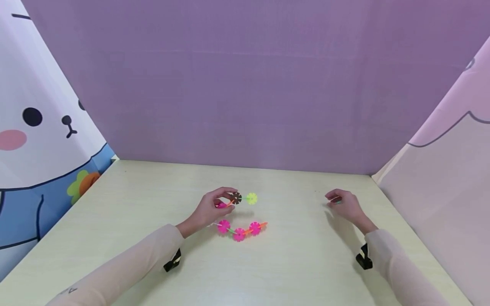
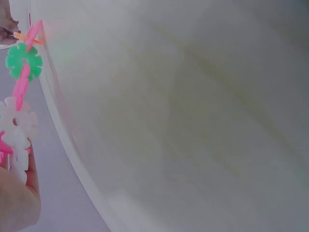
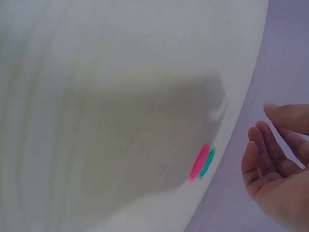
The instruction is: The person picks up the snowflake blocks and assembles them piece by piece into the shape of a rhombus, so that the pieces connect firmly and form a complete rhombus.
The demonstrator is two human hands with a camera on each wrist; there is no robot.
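Observation:
My left hand [image 1: 206, 210] pinches a short string of interlocked snowflake discs just above the table. Pink and orange discs show at its fingers, then a brown disc [image 1: 236, 198] and a yellow-green disc [image 1: 252, 198]. Below lies a curved chain of discs [image 1: 239, 234], with pink, green and orange ones. In the left wrist view that chain runs past a green disc [image 2: 24, 62] and a white disc [image 2: 17, 118]; whether the strings join is hidden. At the right, my right hand [image 1: 346, 206] hovers, fingers loosely bent and apart, near a pink disc [image 3: 200, 162] and a green disc [image 3: 207, 163].
A pale wooden table [image 1: 298, 255] lies under both hands. Behind it rises a purple backdrop [image 1: 245, 85]. Cartoon-printed cloth [image 1: 42, 161] stands on the left, and a pink and white panel [image 1: 444, 182] on the right. Black bands hang at both wrists.

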